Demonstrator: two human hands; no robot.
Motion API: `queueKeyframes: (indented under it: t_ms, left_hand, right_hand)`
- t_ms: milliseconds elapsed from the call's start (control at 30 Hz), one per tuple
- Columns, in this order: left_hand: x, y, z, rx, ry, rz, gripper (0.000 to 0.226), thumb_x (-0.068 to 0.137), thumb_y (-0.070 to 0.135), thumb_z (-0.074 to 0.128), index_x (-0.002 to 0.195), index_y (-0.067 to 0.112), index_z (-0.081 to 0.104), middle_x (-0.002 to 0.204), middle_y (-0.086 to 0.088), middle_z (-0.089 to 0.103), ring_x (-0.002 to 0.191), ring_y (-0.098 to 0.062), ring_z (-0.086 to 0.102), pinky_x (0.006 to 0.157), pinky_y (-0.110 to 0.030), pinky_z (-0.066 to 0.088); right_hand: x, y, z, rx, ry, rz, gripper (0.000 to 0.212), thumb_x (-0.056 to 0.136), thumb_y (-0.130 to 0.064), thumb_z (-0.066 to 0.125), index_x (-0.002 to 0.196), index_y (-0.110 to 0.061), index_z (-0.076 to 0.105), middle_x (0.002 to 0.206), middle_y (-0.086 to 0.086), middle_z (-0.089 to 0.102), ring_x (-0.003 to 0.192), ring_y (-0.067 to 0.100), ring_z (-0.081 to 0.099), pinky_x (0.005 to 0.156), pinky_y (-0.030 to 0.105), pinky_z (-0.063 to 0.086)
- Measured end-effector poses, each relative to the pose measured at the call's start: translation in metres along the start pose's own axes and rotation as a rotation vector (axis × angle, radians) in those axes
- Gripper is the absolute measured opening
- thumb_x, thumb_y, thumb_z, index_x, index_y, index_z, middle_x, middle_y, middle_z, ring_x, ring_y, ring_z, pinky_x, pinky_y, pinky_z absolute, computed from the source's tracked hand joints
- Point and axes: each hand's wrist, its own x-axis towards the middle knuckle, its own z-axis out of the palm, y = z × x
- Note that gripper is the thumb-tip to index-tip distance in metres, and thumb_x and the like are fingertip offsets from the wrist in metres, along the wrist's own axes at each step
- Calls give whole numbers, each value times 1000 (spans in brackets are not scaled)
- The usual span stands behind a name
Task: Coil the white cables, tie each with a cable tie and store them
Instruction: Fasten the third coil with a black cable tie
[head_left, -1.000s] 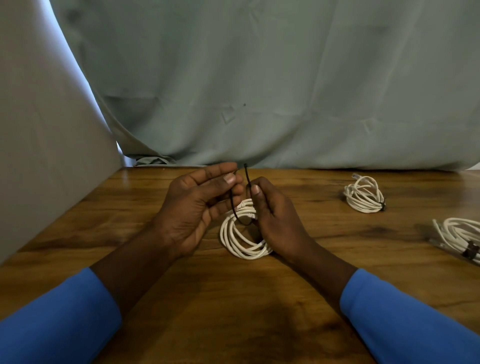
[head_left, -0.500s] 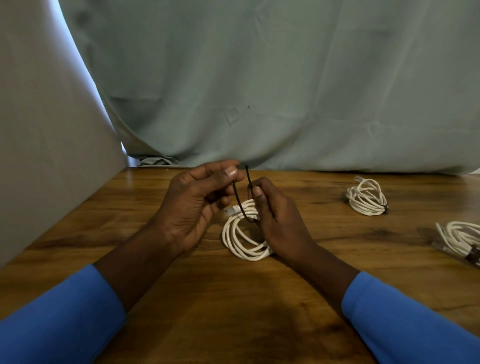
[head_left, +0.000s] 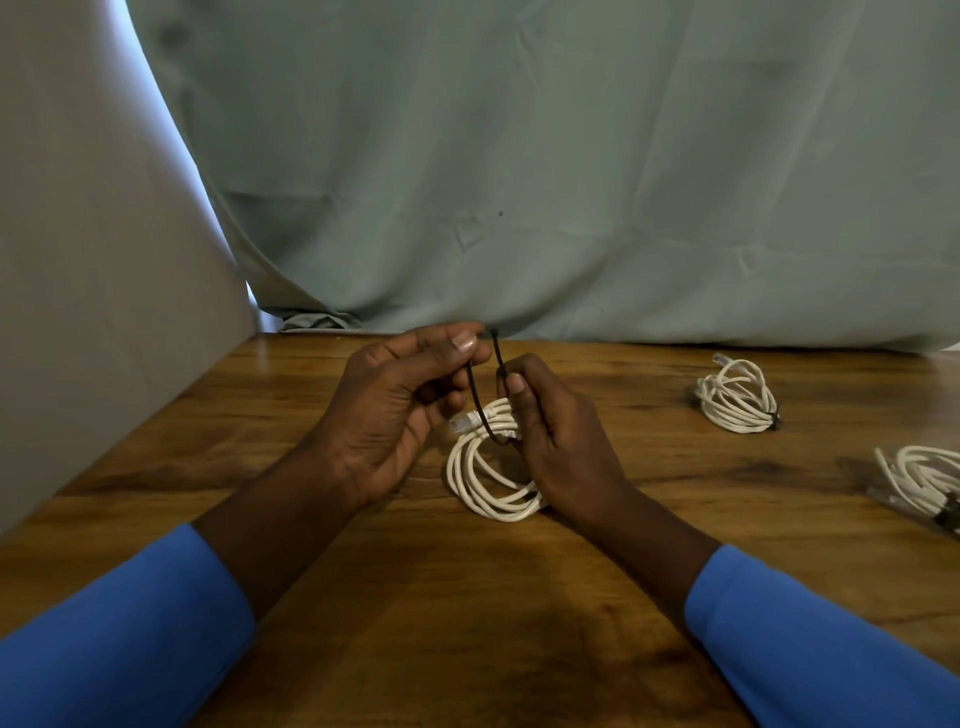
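A coiled white cable (head_left: 485, 480) lies on the wooden table (head_left: 467, 623) between my hands. A black cable tie (head_left: 480, 402) loops under the far side of the coil, both ends pointing up. My left hand (head_left: 395, 415) pinches one end of the tie between thumb and fingertips. My right hand (head_left: 556, 441) pinches the other end, whose tip sticks up above my thumb. The right hand hides the coil's right side.
A second coiled white cable (head_left: 737, 397) with a dark tie lies at the back right. A third coil (head_left: 919, 478) lies at the right edge on a clear wrapper. A grey-green curtain (head_left: 571, 182) hangs behind the table; a pale panel (head_left: 93, 286) stands on the left.
Both hands have shifted slightly and the tie's two ends stand a little further apart. The coil has stayed on the table.
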Motion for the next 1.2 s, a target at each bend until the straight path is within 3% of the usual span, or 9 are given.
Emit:
queueKeyframes:
  t_ms: [167,500,600,767,967,1133,1200]
  left_hand:
    - [0,1,0,-17,-8,-6,31,74,13,72,105,6,75,83,-3,77,68,-6,62,57,-15,53]
    - [3,4,-3,-12,-22,-59,38,77,17,70,112,4,73,78,1,69,64,-5,58,54,-15,50]
    - [5,5,-6,44,-43,-89,41,79,21,70,115,4,74,78,0,68,63,-5,58,54,-15,50]
    - [4,7,-7,130,-64,-67,33,78,28,72,103,8,76,82,0,73,67,-6,60,54,-14,50]
    - [4,3,-8,322,-97,39,53,64,32,84,110,7,77,87,-8,77,71,-12,65,57,-19,49]
    - [6,-8,-10,386,-54,146,10,85,16,77,89,7,78,77,-6,73,64,-10,58,54,-21,45]
    - [7,-11,-10,428,-22,191,9,91,10,74,84,5,76,73,-6,72,61,-8,58,52,-20,44]
  right_hand:
    - [0,-1,0,-21,-4,-15,21,112,-32,39,103,-23,55,67,2,56,57,18,54,56,46,44]
    - [1,-4,-1,-117,-6,-107,20,111,-31,39,105,-20,55,62,-7,49,52,11,49,50,40,40]
    - [2,-4,-2,-137,-19,-127,23,111,-31,38,105,-18,57,62,-11,46,53,8,47,51,36,37]
    - [2,-4,-2,-161,-5,-129,24,110,-32,38,105,-18,57,61,-10,46,52,9,46,51,35,36]
    - [4,0,-2,-198,28,-111,26,110,-35,38,110,-19,58,60,-12,48,49,7,46,48,34,35]
    - [5,-1,-2,-211,7,-121,24,111,-35,39,112,-20,58,63,-8,55,50,10,51,47,35,37]
    - [5,0,-3,-188,-11,-105,22,111,-34,41,112,-20,58,64,-10,56,52,8,53,49,34,39]
